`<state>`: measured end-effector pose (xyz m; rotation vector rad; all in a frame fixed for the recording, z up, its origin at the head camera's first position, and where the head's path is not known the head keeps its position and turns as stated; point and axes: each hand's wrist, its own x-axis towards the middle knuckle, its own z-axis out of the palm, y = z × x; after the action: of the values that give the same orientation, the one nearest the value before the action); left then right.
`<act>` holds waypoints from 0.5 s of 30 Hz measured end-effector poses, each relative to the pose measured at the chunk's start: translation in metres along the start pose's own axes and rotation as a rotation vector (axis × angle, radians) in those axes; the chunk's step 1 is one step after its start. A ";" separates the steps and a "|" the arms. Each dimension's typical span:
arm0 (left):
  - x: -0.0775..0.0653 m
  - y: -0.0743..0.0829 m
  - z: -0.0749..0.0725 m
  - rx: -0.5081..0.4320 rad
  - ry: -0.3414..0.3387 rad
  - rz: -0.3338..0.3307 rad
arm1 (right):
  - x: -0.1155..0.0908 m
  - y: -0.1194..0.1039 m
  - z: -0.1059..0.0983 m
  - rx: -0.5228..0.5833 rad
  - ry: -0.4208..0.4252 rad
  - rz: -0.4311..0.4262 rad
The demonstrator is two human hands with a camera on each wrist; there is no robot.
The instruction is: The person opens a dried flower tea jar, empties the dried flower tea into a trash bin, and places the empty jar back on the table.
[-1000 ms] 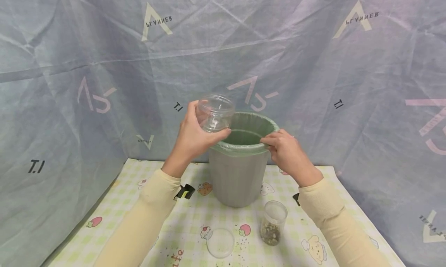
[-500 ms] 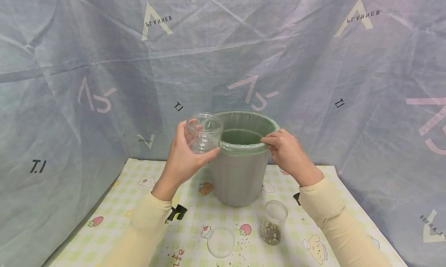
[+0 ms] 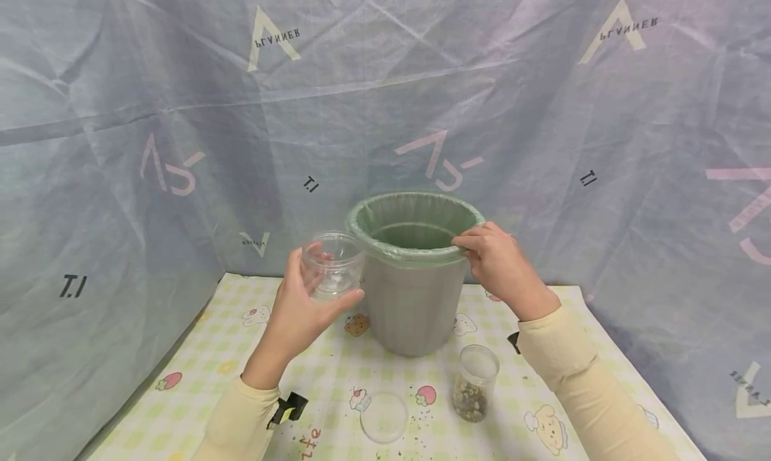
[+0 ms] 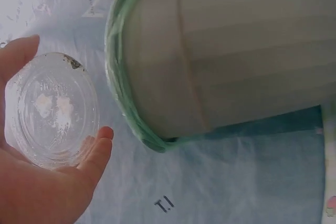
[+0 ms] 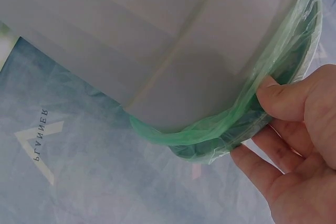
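My left hand (image 3: 301, 314) grips a clear plastic jar (image 3: 334, 267) by its side, just left of the grey trash can (image 3: 412, 307). In the left wrist view the jar's round base (image 4: 58, 108) faces the camera, with a few dark crumbs stuck near its edge. A green bin liner (image 3: 415, 253) is folded over the can's rim. Thumb and fingers of my right hand (image 3: 500, 263) pinch the rim and liner at the right side, as the right wrist view shows closely.
A clear jar (image 3: 472, 394) partly filled with brownish bits stands in front of the can. A clear round lid (image 3: 384, 417) lies left of it, among scattered crumbs on the checkered tablecloth (image 3: 241, 354). Grey-blue cloth (image 3: 181, 247) hangs behind and at both sides.
My left hand has moved down and leftward with the clear jar, from over the can's left rim to beside it. My right hand keeps its place on the rim.
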<state>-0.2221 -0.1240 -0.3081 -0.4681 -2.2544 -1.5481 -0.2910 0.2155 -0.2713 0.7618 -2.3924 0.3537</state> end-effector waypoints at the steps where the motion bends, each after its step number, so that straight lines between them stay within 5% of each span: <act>1: -0.003 -0.002 -0.001 0.002 -0.005 -0.010 | 0.000 0.000 0.000 0.000 -0.001 0.000; 15: -0.030 -0.032 0.001 -0.060 -0.004 -0.154 | 0.000 0.000 0.000 -0.009 0.009 -0.018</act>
<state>-0.2104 -0.1355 -0.3487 -0.3200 -2.2991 -1.6950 -0.2913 0.2157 -0.2716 0.7754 -2.3754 0.3378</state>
